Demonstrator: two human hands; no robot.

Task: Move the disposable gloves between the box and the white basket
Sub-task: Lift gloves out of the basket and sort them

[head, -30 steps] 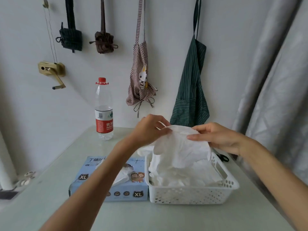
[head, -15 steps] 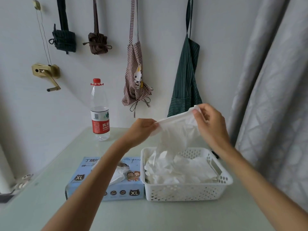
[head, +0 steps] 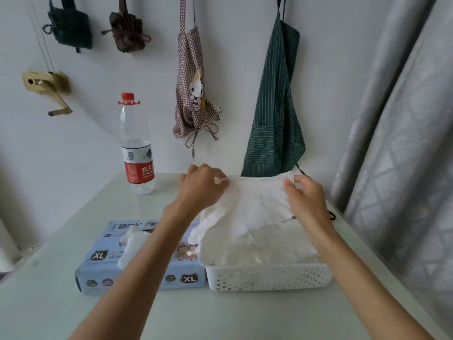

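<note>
A white disposable glove (head: 252,204) is stretched flat over the white basket (head: 269,278). My left hand (head: 201,187) pinches its left cuff corner and my right hand (head: 304,197) pinches its right corner. More white gloves fill the basket under it. The blue glove box (head: 98,273) marked XL lies just left of the basket, touching it. Another glove (head: 127,244) sticks out of the box's top opening, partly hidden by my left forearm.
A water bottle (head: 137,148) with a red cap stands at the back left of the pale green table (head: 220,315). Aprons and cloth bags hang on the wall behind. A grey curtain (head: 404,143) hangs close to the table's right edge.
Both hands have come down from chest height with the glove. It hung from them half a second ago and now lies spread low across the basket's contents.
</note>
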